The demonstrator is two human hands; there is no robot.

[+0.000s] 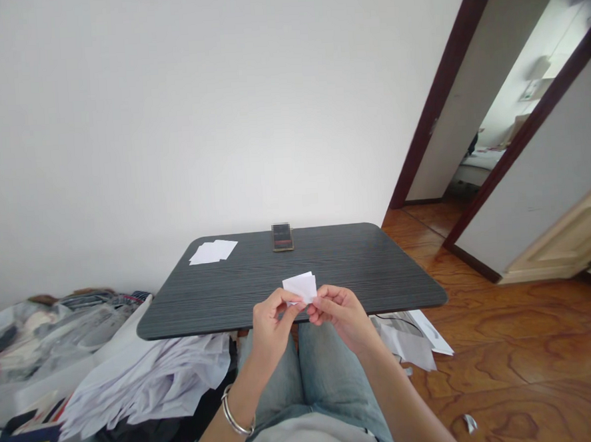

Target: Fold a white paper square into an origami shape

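A small folded piece of white paper (pixel 302 286) is held up over the near edge of the dark table (pixel 348 258). My left hand (pixel 276 315) pinches its lower left side between thumb and fingers. At its lower right corner, the thumb and fingertips of my right hand (pixel 338 308) close on the same paper. The two hands nearly meet below it. Several white sheets (pixel 213 251) lie overlapping at the far left of the table, apart from my hands.
A phone (pixel 282 237) leans at the table's back edge near the wall. White papers or bags (pixel 155 376) and wrapped clothes (pixel 62 335) are heaped on the left. More white paper (pixel 413 340) lies under the table's right side, on the wooden floor (pixel 524 354). A doorway stands at the right.
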